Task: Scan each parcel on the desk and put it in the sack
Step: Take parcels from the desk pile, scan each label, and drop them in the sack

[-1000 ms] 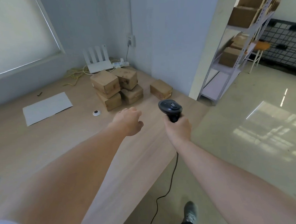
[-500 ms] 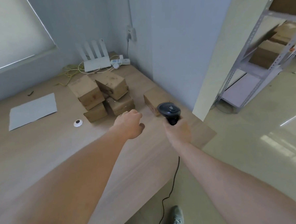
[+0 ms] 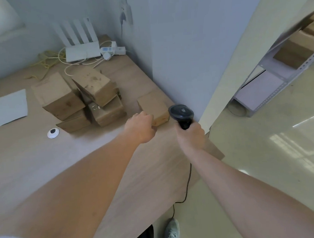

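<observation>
1. Little of the task looks done: five brown parcels lie on the counter (image 3: 46,170), and no sack is in view.
2. Four of them sit in a stack of parcels (image 3: 82,101) toward the back corner; the single parcel (image 3: 152,106) lies apart from the stack, close to the wall on the right.
3. Every parcel visible has yet to be scanned and bagged, as far as can be judged.
4. The left hand (image 3: 141,128) reaches to the near corner of the single parcel, fingers curled. The picture is blurred there, so whether it grips the parcel or only touches it cannot be told.
5. The right hand (image 3: 189,135) is wrapped firmly round the handle of the black scanner (image 3: 181,113), whose head sits just beside the single parcel. Its cable (image 3: 187,182) trails down off the counter edge.
</observation>
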{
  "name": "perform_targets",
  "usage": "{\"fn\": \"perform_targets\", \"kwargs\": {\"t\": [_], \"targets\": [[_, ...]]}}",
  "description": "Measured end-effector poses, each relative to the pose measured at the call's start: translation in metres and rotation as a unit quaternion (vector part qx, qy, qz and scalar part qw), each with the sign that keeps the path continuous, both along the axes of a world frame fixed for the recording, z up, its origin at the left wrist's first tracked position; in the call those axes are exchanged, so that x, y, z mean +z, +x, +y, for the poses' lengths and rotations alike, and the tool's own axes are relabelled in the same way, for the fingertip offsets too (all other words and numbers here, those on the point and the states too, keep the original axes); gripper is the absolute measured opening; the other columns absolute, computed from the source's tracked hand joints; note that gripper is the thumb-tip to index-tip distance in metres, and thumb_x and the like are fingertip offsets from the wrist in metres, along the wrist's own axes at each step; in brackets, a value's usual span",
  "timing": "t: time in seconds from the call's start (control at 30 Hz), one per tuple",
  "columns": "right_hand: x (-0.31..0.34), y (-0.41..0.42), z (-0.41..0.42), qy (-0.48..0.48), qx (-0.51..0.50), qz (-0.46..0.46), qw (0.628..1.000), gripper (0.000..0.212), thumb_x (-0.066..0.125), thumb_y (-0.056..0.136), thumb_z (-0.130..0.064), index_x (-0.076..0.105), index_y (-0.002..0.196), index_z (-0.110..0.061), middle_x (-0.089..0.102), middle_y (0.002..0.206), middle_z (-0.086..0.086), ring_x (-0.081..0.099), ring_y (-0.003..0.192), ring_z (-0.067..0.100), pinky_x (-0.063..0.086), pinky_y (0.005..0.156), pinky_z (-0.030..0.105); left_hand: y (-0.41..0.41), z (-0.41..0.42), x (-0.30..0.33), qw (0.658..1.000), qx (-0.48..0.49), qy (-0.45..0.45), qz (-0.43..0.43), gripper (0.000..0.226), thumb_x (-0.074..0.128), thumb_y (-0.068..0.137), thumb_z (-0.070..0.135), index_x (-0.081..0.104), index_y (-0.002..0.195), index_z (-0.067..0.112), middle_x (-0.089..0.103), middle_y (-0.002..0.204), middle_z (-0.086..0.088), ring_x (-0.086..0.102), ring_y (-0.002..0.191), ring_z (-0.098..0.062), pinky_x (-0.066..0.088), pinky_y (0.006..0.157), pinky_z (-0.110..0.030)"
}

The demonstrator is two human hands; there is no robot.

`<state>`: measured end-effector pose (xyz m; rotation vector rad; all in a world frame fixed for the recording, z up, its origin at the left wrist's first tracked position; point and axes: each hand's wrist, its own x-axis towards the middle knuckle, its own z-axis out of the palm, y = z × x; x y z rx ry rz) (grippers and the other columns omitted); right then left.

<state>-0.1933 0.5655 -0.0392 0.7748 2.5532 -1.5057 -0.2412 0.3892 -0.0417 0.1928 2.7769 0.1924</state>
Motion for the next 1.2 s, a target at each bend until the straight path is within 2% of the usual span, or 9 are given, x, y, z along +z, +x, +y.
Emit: {"fn": "perform_targets", "kwargs": {"t": [0.13, 0.23, 0.33, 0.47, 0.6, 0.83, 1.0, 1.07, 1.2], "targets": [[-0.025, -0.033, -0.002, -0.002, -0.027, 0.007, 1.0, 0.027, 0.07, 0.093, -0.037, 0.058, 0.074, -0.023, 0.064, 0.069, -0.005, 0.063, 0.068, 0.019, 0.052, 0.066, 0.034, -0.043, 0.012, -0.031, 0.999, 0.023, 0.031, -0.004, 0.039, 0.054, 0.1, 0.038, 0.056, 0.133, 0.017, 0.054, 0.132, -0.01, 0.052, 0.124, -0.037, 0.049, 0.096, -0.047], [-0.045, -0.053, -0.004, -0.003, -0.037, -0.001, 0.999, 0.029, 0.071, 0.091, -0.039, 0.058, 0.071, -0.022, 0.062, 0.065, -0.005, 0.061, 0.064, 0.02, 0.051, 0.064, 0.035, -0.072, 0.02, -0.05, 0.998, 0.047, 0.049, 0.001, 0.033, 0.054, 0.099, 0.036, 0.056, 0.125, 0.016, 0.051, 0.129, -0.013, 0.049, 0.125, -0.04, 0.048, 0.096, -0.05], [-0.059, -0.069, -0.004, -0.003, -0.048, -0.006, 0.999, 0.028, 0.071, 0.088, -0.045, 0.059, 0.073, -0.024, 0.063, 0.068, -0.007, 0.062, 0.068, 0.022, 0.056, 0.069, 0.039, -0.093, 0.024, -0.067, 0.995, 0.075, 0.063, 0.001, 0.043, 0.057, 0.099, 0.042, 0.051, 0.135, 0.021, 0.047, 0.139, -0.014, 0.043, 0.135, -0.044, 0.046, 0.104, -0.055], [-0.072, -0.083, -0.004, 0.002, -0.056, -0.014, 0.998, 0.028, 0.072, 0.085, -0.05, 0.063, 0.077, -0.024, 0.068, 0.074, -0.005, 0.07, 0.078, 0.026, 0.061, 0.074, 0.044, -0.106, 0.026, -0.087, 0.991, 0.103, 0.078, -0.037, 0.062, 0.054, 0.099, 0.058, 0.028, 0.154, 0.046, 0.026, 0.161, -0.013, 0.016, 0.15, -0.05, 0.037, 0.112, -0.063], [-0.078, -0.088, -0.003, 0.016, -0.061, -0.022, 0.998, 0.022, 0.073, 0.088, -0.04, 0.063, 0.079, -0.023, 0.068, 0.076, -0.004, 0.068, 0.078, 0.024, 0.06, 0.076, 0.044, -0.11, 0.025, -0.099, 0.987, 0.095, 0.107, -0.068, 0.059, 0.047, 0.101, 0.062, 0.025, 0.155, 0.055, 0.001, 0.169, -0.01, -0.014, 0.154, -0.049, 0.025, 0.119, -0.066], [-0.073, -0.086, -0.001, 0.019, -0.074, -0.028, 0.997, 0.018, 0.07, 0.088, -0.035, 0.063, 0.079, -0.021, 0.066, 0.071, -0.003, 0.067, 0.074, 0.026, 0.061, 0.076, 0.051, -0.105, 0.013, -0.102, 0.988, 0.057, 0.131, -0.064, 0.047, 0.059, 0.094, 0.063, 0.05, 0.138, 0.046, 0.017, 0.164, -0.006, -0.008, 0.154, -0.05, 0.018, 0.122, -0.067], [-0.071, -0.08, -0.002, 0.017, -0.076, -0.023, 0.997, 0.019, 0.069, 0.088, -0.036, 0.062, 0.078, -0.022, 0.065, 0.071, -0.004, 0.066, 0.073, 0.025, 0.061, 0.075, 0.05, -0.1, 0.006, -0.101, 0.993, 0.038, 0.108, -0.03, 0.041, 0.072, 0.083, 0.064, 0.056, 0.108, 0.035, 0.041, 0.147, -0.002, 0.021, 0.148, -0.047, 0.03, 0.117, -0.063], [-0.072, -0.078, -0.004, 0.015, -0.078, -0.023, 0.997, 0.019, 0.069, 0.088, -0.036, 0.062, 0.078, -0.021, 0.066, 0.071, -0.003, 0.066, 0.072, 0.024, 0.061, 0.075, 0.049, -0.101, 0.01, -0.101, 0.991, 0.073, 0.109, -0.015, 0.057, 0.073, 0.08, 0.068, 0.054, 0.12, 0.033, 0.04, 0.146, -0.006, 0.024, 0.147, -0.046, 0.029, 0.118, -0.064], [-0.076, -0.076, -0.005, 0.022, -0.081, -0.019, 0.996, 0.021, 0.07, 0.089, -0.034, 0.061, 0.077, -0.02, 0.065, 0.071, -0.003, 0.063, 0.068, 0.022, 0.058, 0.072, 0.043, -0.101, 0.024, -0.1, 0.977, 0.163, 0.13, -0.051, 0.09, 0.076, 0.076, 0.065, 0.03, 0.15, 0.041, 0.006, 0.165, -0.01, 0.006, 0.152, -0.055, 0.021, 0.121, -0.067]]}}
